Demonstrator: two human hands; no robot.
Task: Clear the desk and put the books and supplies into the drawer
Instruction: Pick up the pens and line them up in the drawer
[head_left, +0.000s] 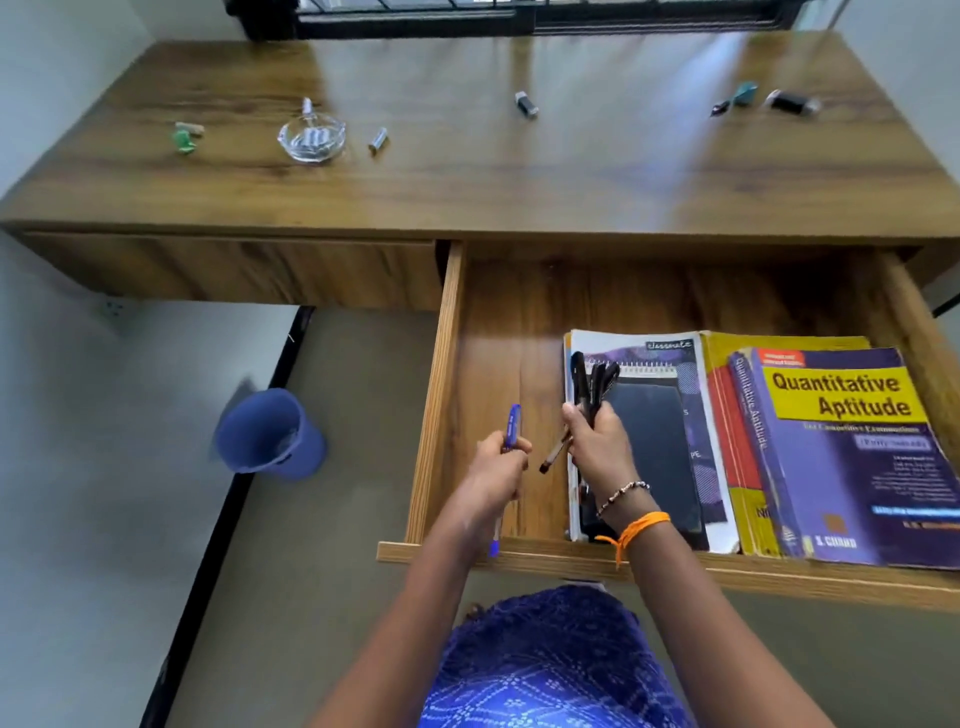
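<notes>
The wooden drawer (441, 395) is pulled out under the desk (467, 182). Inside it lie a stack of notebooks (675, 415) and the yellow and purple "Quantitative Aptitude" books (841, 447). My left hand (498, 467) grips a blue pen (511, 426) over the drawer's bare left part. My right hand (597, 447) grips a bunch of black pens (592, 384) just above the notebooks, with a brown-tipped one sticking out below the fist.
On the desk top lie a green eraser (183, 140), a glass dish (311, 139), a small grey tube (378, 140), a black and white item (525, 104), and dark and teal items (763, 98) at the far right. A blue bin (267, 434) stands on the floor.
</notes>
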